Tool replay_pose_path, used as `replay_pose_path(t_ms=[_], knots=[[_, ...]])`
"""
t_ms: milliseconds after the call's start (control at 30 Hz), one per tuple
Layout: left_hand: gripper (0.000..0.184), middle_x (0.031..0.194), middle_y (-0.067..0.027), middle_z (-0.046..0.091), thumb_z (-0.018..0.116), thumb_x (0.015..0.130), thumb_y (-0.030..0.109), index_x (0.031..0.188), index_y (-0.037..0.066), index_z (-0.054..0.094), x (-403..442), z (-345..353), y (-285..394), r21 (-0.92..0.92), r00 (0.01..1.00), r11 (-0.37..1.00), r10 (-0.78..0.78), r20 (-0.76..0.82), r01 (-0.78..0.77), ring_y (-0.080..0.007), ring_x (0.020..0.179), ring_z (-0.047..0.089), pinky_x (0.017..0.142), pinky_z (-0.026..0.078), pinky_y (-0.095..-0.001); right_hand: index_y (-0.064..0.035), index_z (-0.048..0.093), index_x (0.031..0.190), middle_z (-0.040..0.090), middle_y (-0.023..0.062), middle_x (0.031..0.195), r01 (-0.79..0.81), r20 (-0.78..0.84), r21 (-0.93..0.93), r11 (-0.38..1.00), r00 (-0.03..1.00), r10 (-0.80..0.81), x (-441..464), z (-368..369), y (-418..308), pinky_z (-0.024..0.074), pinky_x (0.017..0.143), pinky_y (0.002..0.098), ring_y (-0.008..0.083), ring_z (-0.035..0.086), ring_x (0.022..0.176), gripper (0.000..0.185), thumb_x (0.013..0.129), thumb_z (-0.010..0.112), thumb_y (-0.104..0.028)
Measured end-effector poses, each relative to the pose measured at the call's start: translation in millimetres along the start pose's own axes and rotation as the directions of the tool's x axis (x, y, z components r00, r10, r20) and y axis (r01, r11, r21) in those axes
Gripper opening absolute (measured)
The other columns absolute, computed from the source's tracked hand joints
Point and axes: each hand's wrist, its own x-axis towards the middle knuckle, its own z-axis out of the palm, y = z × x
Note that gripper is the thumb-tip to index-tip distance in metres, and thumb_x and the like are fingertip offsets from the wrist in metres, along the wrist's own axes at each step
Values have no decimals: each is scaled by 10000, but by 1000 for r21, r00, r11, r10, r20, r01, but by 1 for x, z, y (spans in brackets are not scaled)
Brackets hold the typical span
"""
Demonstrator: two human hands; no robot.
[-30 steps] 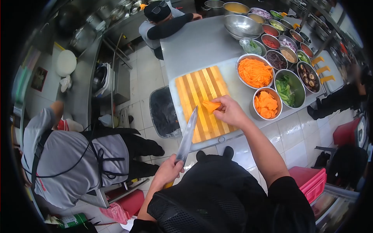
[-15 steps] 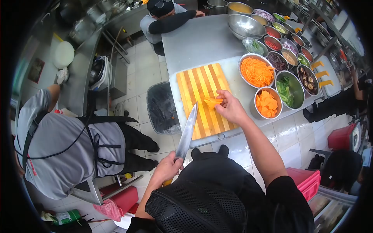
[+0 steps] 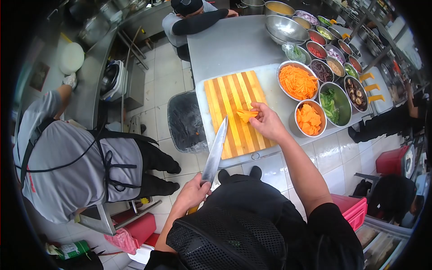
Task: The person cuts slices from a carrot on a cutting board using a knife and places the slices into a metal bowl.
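Observation:
My left hand (image 3: pixel 192 193) is closed round the handle of a large knife (image 3: pixel 213 157), whose tip rests over the left part of a striped wooden cutting board (image 3: pixel 227 96). Between the fingertips and thumb of my right hand (image 3: pixel 268 121) is an orange carrot piece (image 3: pixel 246 115), held above the board. The board lies on a white slab (image 3: pixel 270 85). Right of it stand a bowl of shredded carrot (image 3: pixel 298 81), a bowl of sliced carrot (image 3: pixel 308 119) and a bowl of green leaves (image 3: pixel 330 105).
Many small bowls, among them one with mushrooms (image 3: pixel 355 92), fill the table's right side. A dark lined bin (image 3: pixel 186 121) stands left of the table. A person in grey (image 3: pixel 72 162) is at the left, another (image 3: pixel 193 22) leans on the far edge, and a third (image 3: pixel 391 119) stands right.
The carrot piece in my right hand has turned and looks more fanned out. The view has shifted slightly. The person at the left appears a little further left.

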Motion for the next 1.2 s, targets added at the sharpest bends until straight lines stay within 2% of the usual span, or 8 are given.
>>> replay_pose_path(t_ms=[200, 400, 600, 700, 800, 1000, 1100, 1200], knots=[[310, 884, -96, 728, 563, 1014, 230, 1167, -40, 559, 7, 1, -14, 2, 1000, 1000, 24, 0, -24, -167, 675, 655, 672, 546, -328, 60, 485, 1477, 702, 146, 1161, 7, 7, -86, 996, 1000, -7, -3, 0, -3, 572, 867, 302, 185, 694, 944, 616, 938, 741, -92], [332, 919, -111, 744, 559, 1013, 236, 1192, -44, 557, 1, -1, -5, 36, 1000, 999, -15, 7, 14, -176, 676, 671, 683, 560, -339, -5, 501, 1490, 673, 183, 1244, -55, 70, -473, 879, 992, 100, -35, -15, -37, 561, 943, 396, 325, 684, 1004, 695, 859, 782, -90], [319, 930, -119, 746, 560, 1018, 230, 1178, -46, 551, 6, 2, -12, 6, 1000, 1000, 0, -1, 0, -177, 671, 670, 678, 560, -338, -132, 554, 1475, 592, 181, 1392, 417, 144, -659, 626, 887, -439, -12, -16, 2, 493, 1042, 428, 367, 573, 1259, 619, 872, 663, -46], [321, 934, -124, 748, 565, 1018, 233, 1172, -49, 554, 9, 0, -15, 25, 1000, 1000, -2, 8, 2, -175, 673, 671, 677, 560, -336, -137, 596, 1405, 623, 168, 1265, 527, 273, -610, 592, 841, -466, 10, -12, 10, 514, 1006, 437, 363, 597, 1209, 524, 892, 674, -73], [326, 927, -128, 750, 568, 1018, 241, 1160, -52, 565, 12, -1, -19, 15, 1000, 1000, 6, -2, -6, -175, 669, 670, 673, 560, -335, -117, 636, 1320, 626, 155, 1181, 379, 304, -566, 732, 922, -241, 5, -18, -17, 529, 977, 442, 358, 621, 1165, 443, 885, 714, -104], [334, 879, -120, 751, 566, 1021, 261, 1137, -52, 588, 11, 8, -28, -53, 996, 998, 43, -74, -47, -178, 653, 680, 656, 562, -347, -65, 657, 1303, 627, 139, 1180, 465, 261, -508, 725, 885, -385, -4, -7, -3, 549, 946, 413, 325, 663, 1075, 393, 924, 738, -132], [340, 867, -117, 755, 571, 1021, 268, 1138, -50, 596, 10, 8, -22, -51, 996, 998, 31, -86, -35, -186, 650, 692, 655, 567, -353, -42, 651, 1321, 629, 169, 1179, 271, 200, -278, 922, 955, -220, 6, -6, -3, 538, 956, 435, 375, 653, 1058, 433, 911, 746, -146], [343, 860, -118, 762, 575, 1020, 279, 1132, -44, 601, 11, 6, -11, -34, 996, 999, 35, -87, -38, -204, 649, 703, 666, 572, -360, -15, 646, 1342, 630, 180, 1186, 210, 109, -358, 910, 977, -183, 16, -7, -6, 547, 929, 420, 370, 661, 1020, 457, 915, 751, -138]])
